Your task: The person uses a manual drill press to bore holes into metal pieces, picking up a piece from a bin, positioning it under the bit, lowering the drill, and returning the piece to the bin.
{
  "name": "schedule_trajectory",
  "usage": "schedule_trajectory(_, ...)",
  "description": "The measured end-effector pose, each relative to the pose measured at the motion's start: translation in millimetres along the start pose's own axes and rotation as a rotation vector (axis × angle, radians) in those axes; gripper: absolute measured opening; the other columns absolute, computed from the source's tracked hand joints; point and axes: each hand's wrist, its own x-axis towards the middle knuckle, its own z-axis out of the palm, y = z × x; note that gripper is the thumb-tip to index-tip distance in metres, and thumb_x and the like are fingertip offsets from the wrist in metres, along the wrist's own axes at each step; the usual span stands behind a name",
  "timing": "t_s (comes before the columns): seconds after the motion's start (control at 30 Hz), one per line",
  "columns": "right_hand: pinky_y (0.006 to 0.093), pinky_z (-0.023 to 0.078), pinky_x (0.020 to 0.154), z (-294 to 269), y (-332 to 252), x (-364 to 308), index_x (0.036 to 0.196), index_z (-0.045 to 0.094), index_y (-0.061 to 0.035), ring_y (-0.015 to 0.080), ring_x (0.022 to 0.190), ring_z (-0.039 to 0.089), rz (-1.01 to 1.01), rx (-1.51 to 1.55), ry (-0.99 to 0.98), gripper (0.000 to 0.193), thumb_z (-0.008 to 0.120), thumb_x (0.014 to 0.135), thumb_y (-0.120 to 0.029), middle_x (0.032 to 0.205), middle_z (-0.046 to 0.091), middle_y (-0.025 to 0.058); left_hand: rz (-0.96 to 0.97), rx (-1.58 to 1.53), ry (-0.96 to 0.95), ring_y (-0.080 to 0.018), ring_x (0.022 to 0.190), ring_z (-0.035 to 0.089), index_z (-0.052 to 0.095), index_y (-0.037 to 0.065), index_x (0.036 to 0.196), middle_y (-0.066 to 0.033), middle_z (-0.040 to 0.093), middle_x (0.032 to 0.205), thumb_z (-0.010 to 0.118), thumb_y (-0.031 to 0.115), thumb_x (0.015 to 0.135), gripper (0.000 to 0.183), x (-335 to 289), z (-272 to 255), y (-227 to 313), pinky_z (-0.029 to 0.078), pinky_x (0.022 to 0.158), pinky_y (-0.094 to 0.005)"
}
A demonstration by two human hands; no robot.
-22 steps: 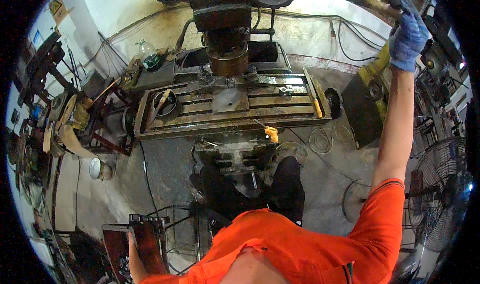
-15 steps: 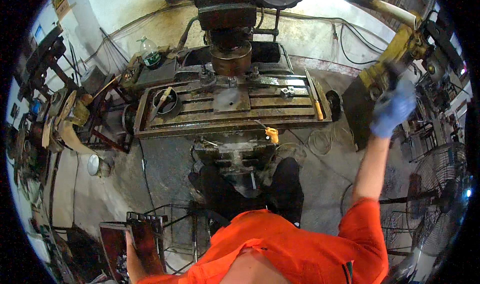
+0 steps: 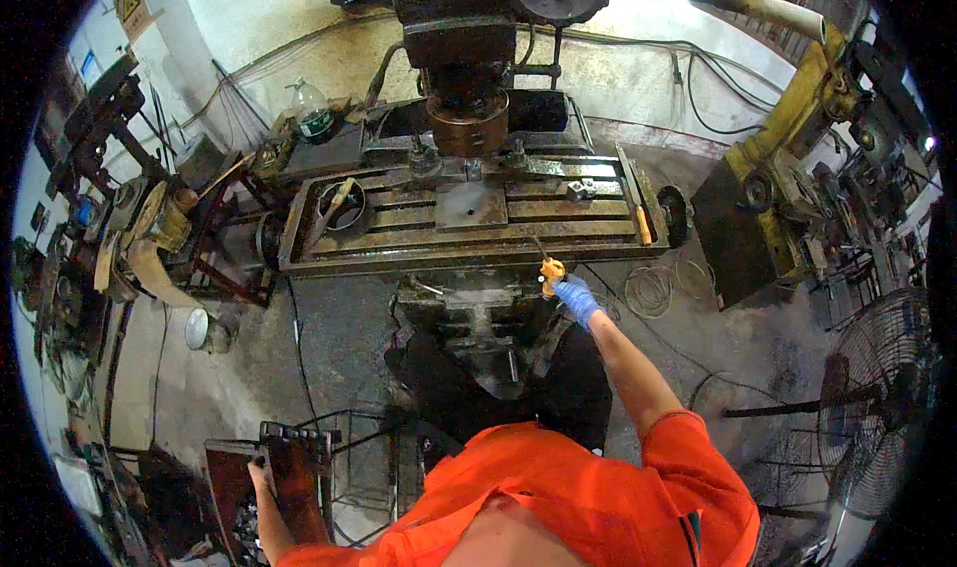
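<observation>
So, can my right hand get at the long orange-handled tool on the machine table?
Probably yes: the orange handle points toward the near edge of the table, and nothing visible stands between it and the gloved right hand, which is at the yellow air gun.

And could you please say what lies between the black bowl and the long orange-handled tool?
The head view shows a square metal plate and a small metal block.

Gloved right hand [image 3: 576, 300] at orange air gun [image 3: 550, 270].
</observation>
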Motion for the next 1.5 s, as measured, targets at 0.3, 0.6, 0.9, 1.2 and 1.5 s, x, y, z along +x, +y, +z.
schedule_trajectory(0.3, 0.0296, 0.045, 0.056, 17.1, -73.4, -64.0, 0.094, 0.058, -0.0017, 0.0140, 0.059, 0.053, 0.025, 0.076, 0.150, 0.028, 0.066, 0.068, -0.007, 0.073, 0.058, 0.0013, -0.482, -1.191, 0.289, -0.0110, 0.053, 0.043, 0.056, 0.009, 0.087, -0.0004, 0.052, 0.073, 0.057, 0.028, 0.082, 0.019, -4.0, -91.0, 30.4, 0.044, 0.055, -0.0274)
schedule_trajectory(0.6, 0.0376, 0.049, 0.061, -55.5, -226.7, -94.2, 0.105, 0.054, -0.0038, 0.0278, 0.060, 0.060, -0.250, -0.512, 0.178, 0.044, 0.065, 0.074, -0.032, 0.075, 0.061, 0.0169, -0.114, -1.278, 0.078, -0.0176, 0.078, 0.056, 0.050, 0.002, 0.102, -0.0063, 0.055, 0.093, 0.058, 0.016, 0.083, 0.025, 48.5, -48.5, 175.3, 0.048, 0.076, -0.0354)
schedule_trajectory(0.9, 0.0398, 0.048, 0.071, 30.4, -277.5, -32.5, 0.084, 0.065, -0.0041, 0.0314, 0.082, 0.062, -0.182, -1.333, -0.110, 0.045, 0.051, 0.073, -0.045, 0.085, 0.064, 0.0170, 0.027, -1.385, -0.510, -0.0189, 0.083, 0.059, 0.052, 0.003, 0.105, -0.0082, 0.059, 0.095, 0.056, 0.012, 0.080, 0.026, 43.7, 62.5, 357.5, 0.049, 0.068, -0.0313)
schedule_trajectory(1.2, 0.0399, 0.049, 0.067, 19.6, -270.6, -69.6, 0.076, 0.065, -0.0046, 0.0333, 0.075, 0.062, -0.261, -1.194, -0.312, 0.049, 0.050, 0.073, -0.051, 0.078, 0.063, 0.0190, 0.101, -1.461, -0.823, -0.0197, 0.068, 0.059, 0.053, 0.000, 0.097, -0.0099, 0.060, 0.085, 0.059, 0.012, 0.079, 0.022, 6.5, 103.0, 448.6, 0.049, 0.061, -0.0306)
schedule_trajectory(1.5, 0.0440, 0.047, 0.061, 1.2, -250.4, -135.4, 0.070, 0.064, -0.0051, 0.0366, 0.064, 0.059, -0.328, -1.248, -0.553, 0.055, 0.047, 0.076, -0.056, 0.065, 0.059, 0.0211, 0.134, -1.095, -0.872, -0.0129, 0.057, 0.057, 0.054, -0.003, 0.098, -0.0076, 0.059, 0.076, 0.057, 0.009, 0.078, 0.023, -6.4, 156.7, 527.5, 0.047, 0.053, -0.0248)
